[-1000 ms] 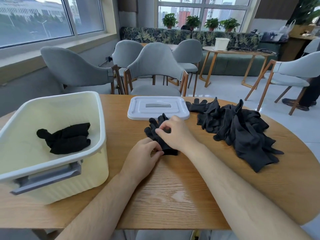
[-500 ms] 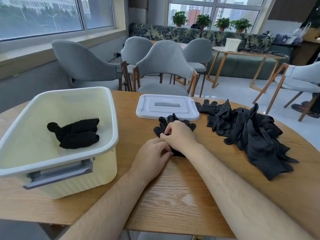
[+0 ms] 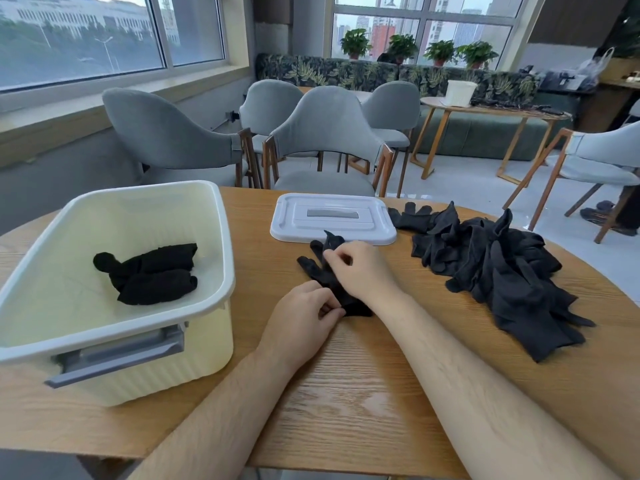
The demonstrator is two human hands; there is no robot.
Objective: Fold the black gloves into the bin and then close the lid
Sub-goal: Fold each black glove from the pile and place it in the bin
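Observation:
A black glove (image 3: pixel 320 271) lies flat on the wooden table (image 3: pixel 346 393) in front of me. My left hand (image 3: pixel 304 315) pinches its cuff end. My right hand (image 3: pixel 360 268) pinches its finger end, lifting a fingertip up near the lid. The cream bin (image 3: pixel 194 344) stands open at the left with a folded black glove bundle (image 3: pixel 152 273) inside. Its white lid (image 3: pixel 374 233) lies flat on the table behind my hands. A pile of loose black gloves (image 3: pixel 498 271) spreads at the right.
Grey chairs (image 3: pixel 325 133) stand close behind the table's far edge. The table's rounded near edge runs just below my forearms. Another table with a white basket (image 3: pixel 459 92) stands further back on the right.
My right hand has picked up the glove's finger end and raised a fingertip off the table. My left hand keeps its hold on the cuff. The camera has shifted slightly.

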